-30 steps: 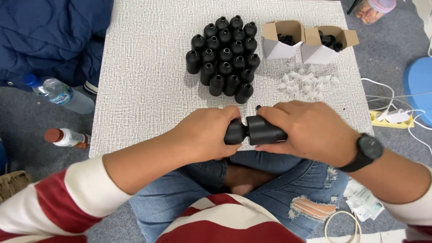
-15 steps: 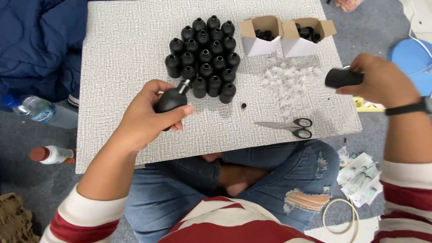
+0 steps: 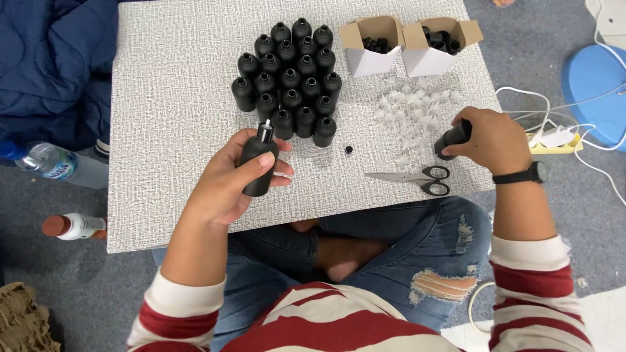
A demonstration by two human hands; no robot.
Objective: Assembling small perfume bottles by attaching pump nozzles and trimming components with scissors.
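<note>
Nearest the camera, the person sits cross-legged in torn blue jeans (image 3: 391,248) and a red-and-white striped top, with the grey textured table (image 3: 169,130) laid across the lap.

The left hand (image 3: 225,186) is raised over the table's near edge, at about 7 o'clock from the table's centre. Its grip is closed around a black bottle (image 3: 259,164), thumb across the front and fingers behind; the bottle stands nearly upright, with a small white tip showing at its open neck.

The right hand (image 3: 492,140), with a black watch (image 3: 521,176) at the wrist, sits at about 4 o'clock near the table's right edge. Its grip is closed on a second black bottle (image 3: 452,139), which lies tilted with its end pointing toward 8 o'clock.

Just nearer than that hand, scissors (image 3: 414,177) with black handles lie flat on the table. A tiny black cap (image 3: 349,150) rests alone between the two hands.

Farther out, a scatter of small white plastic pieces (image 3: 411,111) spreads at 2 o'clock. At 12 o'clock a tight cluster of upright black bottles (image 3: 287,78) stands, touching one another. Farthest, at 1 o'clock, two open white cardboard boxes (image 3: 404,55) hold small black parts.
</note>
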